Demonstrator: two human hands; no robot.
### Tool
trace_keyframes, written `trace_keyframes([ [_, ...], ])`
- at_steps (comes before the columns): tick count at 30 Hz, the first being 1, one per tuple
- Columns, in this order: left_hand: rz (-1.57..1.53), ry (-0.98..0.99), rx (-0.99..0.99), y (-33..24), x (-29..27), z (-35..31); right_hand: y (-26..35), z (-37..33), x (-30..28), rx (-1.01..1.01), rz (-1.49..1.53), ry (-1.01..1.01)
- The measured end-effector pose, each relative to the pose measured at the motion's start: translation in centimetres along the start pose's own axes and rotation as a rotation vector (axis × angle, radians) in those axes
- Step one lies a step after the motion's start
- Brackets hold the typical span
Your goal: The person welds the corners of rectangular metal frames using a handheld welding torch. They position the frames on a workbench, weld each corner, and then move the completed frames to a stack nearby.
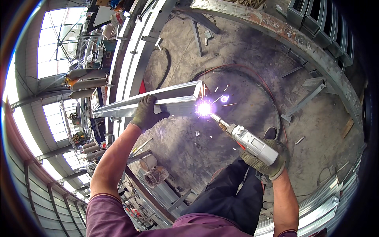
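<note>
A long, narrow silver metal frame [177,107] lies with its left part across the pale metal rails [136,65], its right end sticking out over the floor. My left hand [147,113], in a dark green glove, grips the near bar of this frame around its middle. In my gloved right hand [273,168] is a white and silver handheld welding gun [252,143], tilted up to the left. Its nozzle points at the near corner of the frame's right end. A bright violet-white glare with flying sparks hides that corner.
A black cable [279,118] and a red hose [266,89] curve over the concrete floor. Two dirty buckets [156,176] lie left of my legs. A rusty steel beam [272,24] spans the far side, stacked metal frames [316,19] beyond. Gas cylinders [89,84] are at left.
</note>
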State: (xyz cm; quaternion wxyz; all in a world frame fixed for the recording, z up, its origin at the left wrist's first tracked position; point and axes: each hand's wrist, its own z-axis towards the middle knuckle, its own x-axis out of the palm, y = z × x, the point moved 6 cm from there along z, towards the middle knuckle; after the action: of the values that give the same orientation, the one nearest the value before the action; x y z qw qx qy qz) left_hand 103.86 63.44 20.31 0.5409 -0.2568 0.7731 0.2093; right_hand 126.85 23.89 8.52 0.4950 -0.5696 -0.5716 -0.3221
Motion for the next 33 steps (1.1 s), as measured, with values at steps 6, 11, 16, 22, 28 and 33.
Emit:
trace_keyframes([
  [6, -0.005, 0.015, -0.021, -0.2, -0.1, 0.0, 1.4, 0.2, 2.9, -0.168, -0.668, -0.11],
  [11, -0.007, 0.078, -0.091, -0.1, 0.0, 0.1, 1.6, 0.1, 2.9, -0.243, -0.847, -0.141],
  [16, -0.017, 0.044, -0.052, -0.5, -0.4, 0.1, 1.6, 0.2, 2.4, -0.206, -0.973, -0.246],
  [22, -0.021, 0.031, -0.044, -0.6, -0.5, 0.1, 1.5, 0.1, 2.0, -0.146, -0.774, -0.328],
  [28, 0.002, 0.015, -0.031, -0.5, -0.3, -0.1, 1.7, 0.1, 2.7, -0.179, -0.763, -0.266],
  [33, -0.014, 0.013, -0.007, -0.3, -0.2, -0.1, 3.0, -0.4, 5.8, -0.553, -1.369, -0.131],
])
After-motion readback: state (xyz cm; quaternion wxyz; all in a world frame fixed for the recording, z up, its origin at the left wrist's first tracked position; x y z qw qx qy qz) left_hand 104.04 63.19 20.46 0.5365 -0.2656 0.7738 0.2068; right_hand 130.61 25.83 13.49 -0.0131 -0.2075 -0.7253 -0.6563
